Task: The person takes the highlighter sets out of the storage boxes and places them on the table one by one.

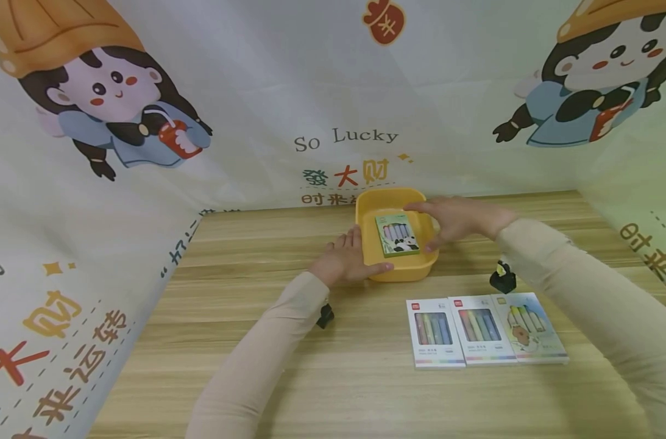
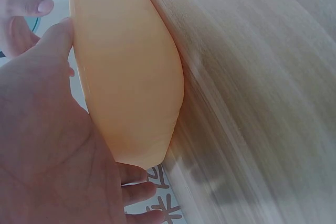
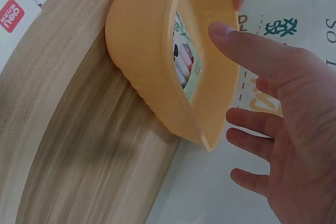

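Note:
A yellow plastic basket point(image 1: 401, 274) stands on the table against the back sheet. Inside lies a green box point(image 1: 396, 235) printed with a panda and a row of coloured pens. At the basket's left side is my left hand point(image 1: 343, 259), thumb over the front-left rim and the other fingers stretched along the outer wall point(image 2: 128, 72). My right hand point(image 1: 459, 218) is at the right rim. In the right wrist view, its thumb extends over the basket's opening and its fingers are spread, with a gap between them and the wall.
Three flat boxes lie side by side at front right: a white box point(image 1: 439, 352) and a second white box point(image 1: 488, 349) with windows showing coloured sticks, then a box with a bear picture point(image 1: 530, 329). Printed sheets point(image 1: 453, 122) enclose the wooden table point(image 1: 338, 390).

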`<state>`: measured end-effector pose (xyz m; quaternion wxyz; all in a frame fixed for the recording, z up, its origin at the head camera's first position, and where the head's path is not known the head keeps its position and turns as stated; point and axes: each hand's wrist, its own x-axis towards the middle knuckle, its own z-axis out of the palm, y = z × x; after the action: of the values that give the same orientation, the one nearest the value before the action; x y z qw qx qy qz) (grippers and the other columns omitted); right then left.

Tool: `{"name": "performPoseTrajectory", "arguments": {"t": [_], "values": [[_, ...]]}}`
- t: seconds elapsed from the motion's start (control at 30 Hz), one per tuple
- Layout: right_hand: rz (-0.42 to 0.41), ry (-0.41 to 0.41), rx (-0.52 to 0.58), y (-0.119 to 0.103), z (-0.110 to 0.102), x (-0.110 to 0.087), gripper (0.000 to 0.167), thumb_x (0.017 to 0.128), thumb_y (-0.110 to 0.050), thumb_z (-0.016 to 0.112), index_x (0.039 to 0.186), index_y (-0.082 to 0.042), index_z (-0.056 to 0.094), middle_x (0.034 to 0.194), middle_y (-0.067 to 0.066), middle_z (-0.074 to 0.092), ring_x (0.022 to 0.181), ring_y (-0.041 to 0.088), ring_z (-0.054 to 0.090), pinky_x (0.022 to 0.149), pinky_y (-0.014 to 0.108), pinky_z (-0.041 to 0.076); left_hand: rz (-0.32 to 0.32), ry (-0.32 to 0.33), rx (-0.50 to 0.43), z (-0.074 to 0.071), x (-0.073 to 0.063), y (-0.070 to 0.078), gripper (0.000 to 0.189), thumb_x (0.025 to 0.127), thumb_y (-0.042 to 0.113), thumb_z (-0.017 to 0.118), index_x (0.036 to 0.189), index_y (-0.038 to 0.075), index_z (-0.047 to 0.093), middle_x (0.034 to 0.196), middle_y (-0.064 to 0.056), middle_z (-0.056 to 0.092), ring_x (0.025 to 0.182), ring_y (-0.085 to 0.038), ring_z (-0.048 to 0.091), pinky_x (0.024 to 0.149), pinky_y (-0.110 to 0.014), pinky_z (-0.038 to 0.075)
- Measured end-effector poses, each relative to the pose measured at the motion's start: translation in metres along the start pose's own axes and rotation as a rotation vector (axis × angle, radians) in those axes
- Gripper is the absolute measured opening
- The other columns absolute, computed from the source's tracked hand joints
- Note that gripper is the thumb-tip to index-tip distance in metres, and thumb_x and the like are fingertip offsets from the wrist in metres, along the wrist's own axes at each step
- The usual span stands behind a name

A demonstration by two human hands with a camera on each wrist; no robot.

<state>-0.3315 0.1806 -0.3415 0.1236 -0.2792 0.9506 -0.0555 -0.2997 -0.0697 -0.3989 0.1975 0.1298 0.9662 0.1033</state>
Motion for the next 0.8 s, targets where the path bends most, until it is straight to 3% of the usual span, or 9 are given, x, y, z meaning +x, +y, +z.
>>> {"name": "performPoseTrajectory", "arguments": {"t": [0.17, 0.37, 0.8], "values": [[0.017, -0.017, 0.011, -0.003, 0.001, 0.006, 0.091, 0.080, -0.039, 0.079, 0.156, -0.023, 0.031, 0.157, 0.021, 0.038, 0.141, 0.048, 0.039, 0.111, 0.070, 0.032, -0.001, 0.002, 0.007, 0.000, 0.001, 0.000, 0.121, 0.084, 0.084, 0.040, 0.157, 0.003, -0.012, 0.169, -0.015, -0.004, 0.156, -0.036, 0.006, 0.127, -0.053, 0.014], [-0.004, -0.005, 0.007, -0.003, -0.001, 0.012, 0.094, 0.078, -0.037, 0.081, 0.156, -0.019, 0.031, 0.154, 0.023, 0.041, 0.138, 0.048, 0.042, 0.110, 0.070, 0.033, 0.002, 0.002, 0.015, 0.001, 0.001, 0.000, 0.121, 0.084, 0.085, 0.039, 0.157, 0.003, -0.012, 0.169, -0.015, -0.005, 0.156, -0.036, 0.006, 0.127, -0.053, 0.013], [0.038, -0.046, 0.037, -0.005, -0.001, 0.033, 0.098, 0.076, -0.039, 0.083, 0.155, -0.016, 0.031, 0.154, 0.021, 0.043, 0.140, 0.045, 0.042, 0.113, 0.065, 0.034, 0.002, 0.015, 0.025, 0.003, 0.003, -0.001, 0.121, 0.084, 0.084, 0.039, 0.157, 0.003, -0.011, 0.169, -0.016, -0.003, 0.156, -0.036, 0.007, 0.126, -0.053, 0.014]]}}
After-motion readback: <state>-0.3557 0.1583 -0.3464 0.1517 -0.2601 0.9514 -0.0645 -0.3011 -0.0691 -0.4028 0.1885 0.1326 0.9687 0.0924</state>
